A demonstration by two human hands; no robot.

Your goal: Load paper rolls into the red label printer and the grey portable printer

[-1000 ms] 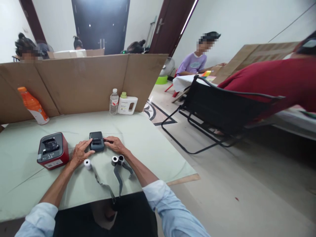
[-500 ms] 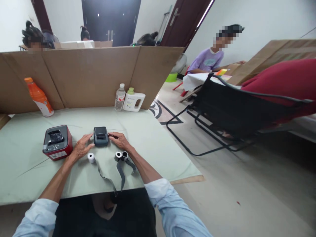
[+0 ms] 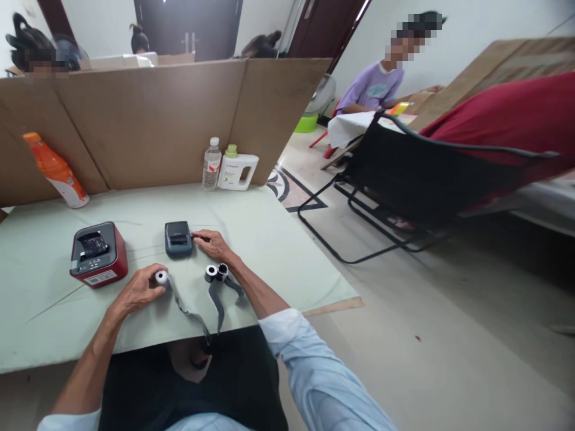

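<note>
Beyond the left hand (image 3: 140, 290), pinching a white roll (image 3: 162, 278), black material (image 3: 93, 244) is held in a red machine (image 3: 119, 260); right hand (image 3: 215, 245)'s grip unclear.

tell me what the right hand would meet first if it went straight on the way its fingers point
Probably the small, dark grey-blue, boxy device: the right hand points at its right side, so close that I can't tell whether they touch.

White walls (image 3: 489, 18) above a pale floor (image 3: 404, 377).
A dark double door (image 3: 179, 27) stands at top left of centre, a brown door (image 3: 330, 27) at top right of centre; cardboard (image 3: 162, 120) backs the table (image 3: 274, 239) at left; a black chair (image 3: 422, 173) stands at right.
</note>
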